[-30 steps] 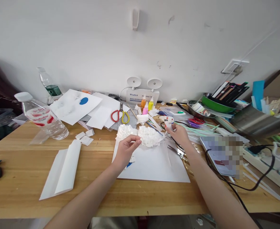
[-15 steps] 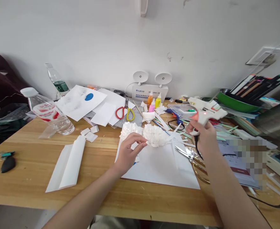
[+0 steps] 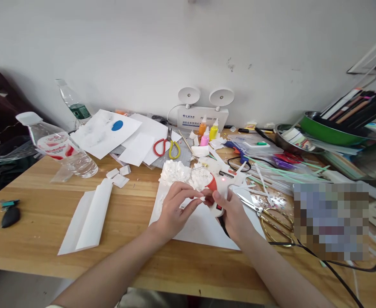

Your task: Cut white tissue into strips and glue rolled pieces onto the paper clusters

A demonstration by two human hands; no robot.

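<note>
My right hand (image 3: 234,211) is wrapped round the handle of a white hot glue gun (image 3: 221,182), its red trigger at my fingers and a small red light glowing on its side. The gun's nozzle points left and away from me, over the white crumpled paper clusters (image 3: 175,172). Close beside it, my left hand (image 3: 180,209) pinches a small white piece (image 3: 203,198) between thumb and forefinger; its exact kind is too small to tell. Beneath both hands lies a white paper sheet (image 3: 204,226), and the gun partly hides the right-hand cluster.
Gold-handled scissors (image 3: 276,220) lie right of the sheet, near a black cord (image 3: 329,278). Red-and-yellow-handled scissors (image 3: 168,145) rest behind. Paint bottles (image 3: 204,137) stand before an emergency light (image 3: 202,117). At left are a water bottle (image 3: 63,149) and folded paper (image 3: 92,218).
My right hand has brought the glue gun left and down from the right side to beside my left hand. My left hand has stayed nearly in place, still pinching. The view has shifted slightly.
</note>
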